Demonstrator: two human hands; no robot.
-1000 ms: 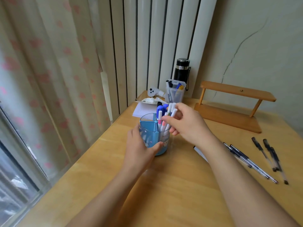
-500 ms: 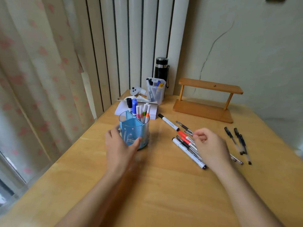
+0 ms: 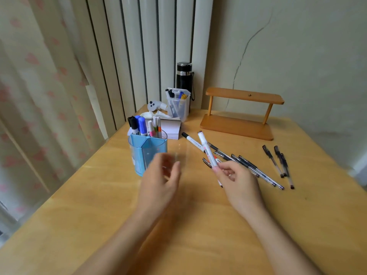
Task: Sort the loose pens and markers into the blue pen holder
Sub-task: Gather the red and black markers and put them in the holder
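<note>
The blue pen holder (image 3: pixel 143 149) stands left of centre on the wooden table (image 3: pixel 198 225), with black, blue and thin coloured markers upright in its back compartments. My left hand (image 3: pixel 158 185) is blurred just in front of the holder, off it, fingers apart. My right hand (image 3: pixel 236 181) holds a white marker (image 3: pixel 206 148) by its lower end, tip pointing up and away. Several loose pens (image 3: pixel 250 167) lie on the table behind that hand. A white marker with a black cap (image 3: pixel 191 141) lies near the holder. Three black pens (image 3: pixel 280 161) lie further right.
A clear plastic box of pens (image 3: pixel 177 107) and a black flask (image 3: pixel 184 77) stand at the back. A white notepad (image 3: pixel 170 128) lies behind the holder. A wooden shelf stand (image 3: pixel 238 124) sits at the back right. Curtains hang along the left.
My right hand has lifted a white marker off the pile. My left hand has come off the holder and moved right. The camera has shifted closer.
</note>
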